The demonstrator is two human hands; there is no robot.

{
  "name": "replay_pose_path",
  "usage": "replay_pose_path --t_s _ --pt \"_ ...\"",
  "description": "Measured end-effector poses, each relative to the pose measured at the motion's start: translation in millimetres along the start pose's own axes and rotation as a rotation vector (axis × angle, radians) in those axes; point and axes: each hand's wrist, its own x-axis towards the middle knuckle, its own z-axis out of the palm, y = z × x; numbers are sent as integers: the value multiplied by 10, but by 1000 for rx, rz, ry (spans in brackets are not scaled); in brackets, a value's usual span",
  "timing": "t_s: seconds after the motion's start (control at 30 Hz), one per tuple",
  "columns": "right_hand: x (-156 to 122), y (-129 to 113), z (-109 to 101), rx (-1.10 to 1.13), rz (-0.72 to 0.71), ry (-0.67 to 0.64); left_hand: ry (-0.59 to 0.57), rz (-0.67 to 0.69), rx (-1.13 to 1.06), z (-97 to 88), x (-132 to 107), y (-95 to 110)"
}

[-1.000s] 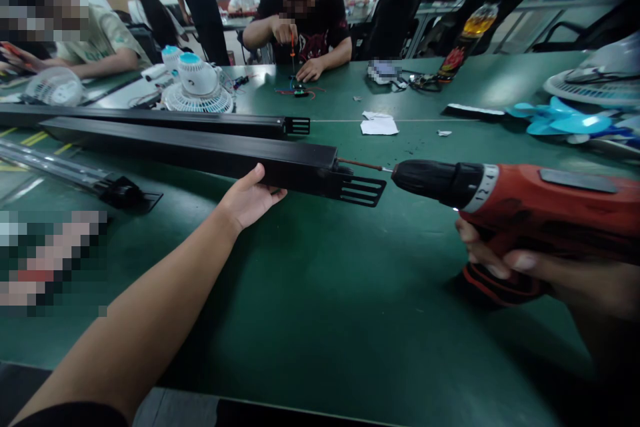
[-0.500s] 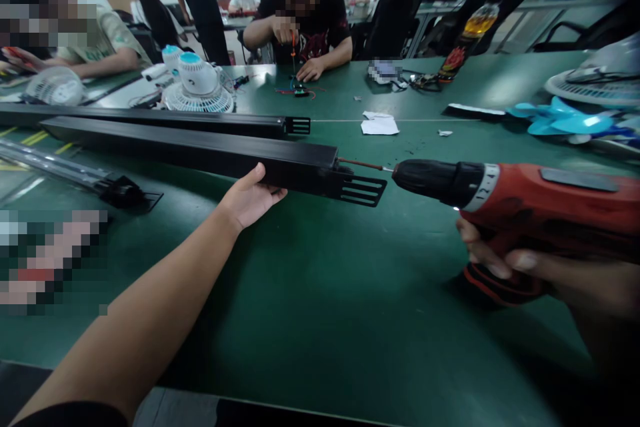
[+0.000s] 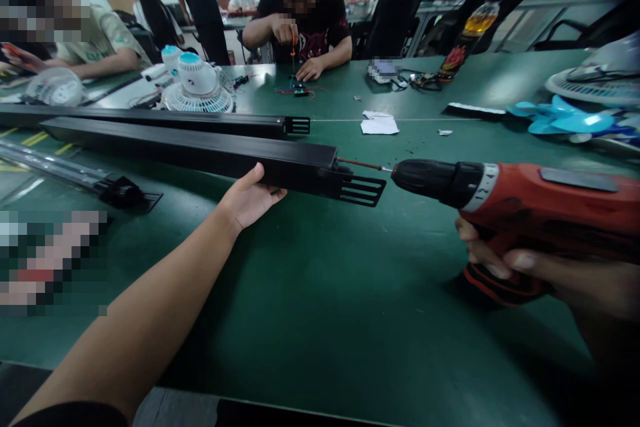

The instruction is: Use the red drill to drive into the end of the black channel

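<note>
My left hand (image 3: 254, 197) is closed around the near side of a long black rectangular tube (image 3: 200, 150), thumb up its side and fingers beneath. A flat slotted black bracket (image 3: 365, 189) sticks out of the tube's right end. My right hand (image 3: 493, 257) grips the handle of a red and black cordless drill (image 3: 530, 200), which points left. From its chuck a long thin brownish bit (image 3: 360, 163) reaches the tube's end face; the contact point is too small to make out.
Behind lies a second black tube (image 3: 240, 123), and at left a clear tube (image 3: 65, 167) with a black end. White paper (image 3: 379, 123) and blue fan blades (image 3: 560, 117) are on the green table (image 3: 320, 320). Across it, a person (image 3: 305, 20) holds an orange screwdriver beside small fans (image 3: 195, 80).
Almost nothing differs. The drill's number collar appears very slightly shifted, while the tube and my left hand stay in place.
</note>
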Motion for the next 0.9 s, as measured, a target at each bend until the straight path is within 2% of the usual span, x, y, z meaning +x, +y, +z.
replay_pose_path --t_s 0.27,0.9 --pt "-32 39 -15 15 21 43 5 -10 4 -3 4 -2" --pt "-5 -8 -2 11 6 -14 -28 -16 -18 -27 10 -1"
